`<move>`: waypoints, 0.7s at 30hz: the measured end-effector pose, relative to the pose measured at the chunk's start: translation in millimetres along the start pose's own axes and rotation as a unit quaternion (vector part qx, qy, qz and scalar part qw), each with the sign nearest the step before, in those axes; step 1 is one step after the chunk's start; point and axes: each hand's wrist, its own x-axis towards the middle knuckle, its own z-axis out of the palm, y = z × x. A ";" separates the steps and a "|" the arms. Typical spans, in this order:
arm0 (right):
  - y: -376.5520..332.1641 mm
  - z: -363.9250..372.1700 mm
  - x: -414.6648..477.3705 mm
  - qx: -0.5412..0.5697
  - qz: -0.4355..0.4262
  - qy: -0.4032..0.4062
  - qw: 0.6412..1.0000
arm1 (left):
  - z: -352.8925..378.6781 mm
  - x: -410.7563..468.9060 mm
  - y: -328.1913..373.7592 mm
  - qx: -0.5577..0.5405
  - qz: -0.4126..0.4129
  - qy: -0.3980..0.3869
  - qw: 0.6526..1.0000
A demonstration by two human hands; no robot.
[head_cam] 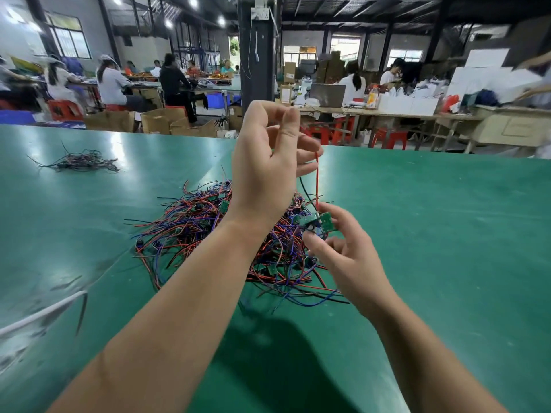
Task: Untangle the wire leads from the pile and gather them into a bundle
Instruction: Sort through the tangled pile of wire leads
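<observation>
A: Where do the leads sit?

B: Main pile [232,242] lies mid-surface [432,234], red, blue and black strands crossed over each other, small green boards scattered through it. A second, smaller heap [79,162] sits far left, well apart.

A: Hands?

B: Left hand [268,162] is raised, fingers curled, grip narrow, pinching the top of a red lead [317,180]; a black strand hangs beside it. Right hand [343,248] is lower, grip closed on a green circuit board [320,222] at that lead's bottom end.

A: Handling?

B: Likely light, limp, thin wire; it snags easily. Solder joints look like the weak point, so I would hold the board's edges and draw slowly along the insulation.
</observation>
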 end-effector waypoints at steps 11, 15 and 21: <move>9.0 14.9 4.0 0.165 0.143 0.033 0.975 | -32.1 -63.3 -65.3 0.148 -0.238 -0.213 0.936; 26.8 8.8 -4.9 0.016 0.127 0.023 0.992 | -36.5 -75.7 -81.5 0.199 -0.216 -0.159 0.943; 37.8 -14.6 -14.6 -0.058 0.128 0.061 0.988 | -42.0 -71.1 -86.9 0.169 -0.276 -0.033 0.946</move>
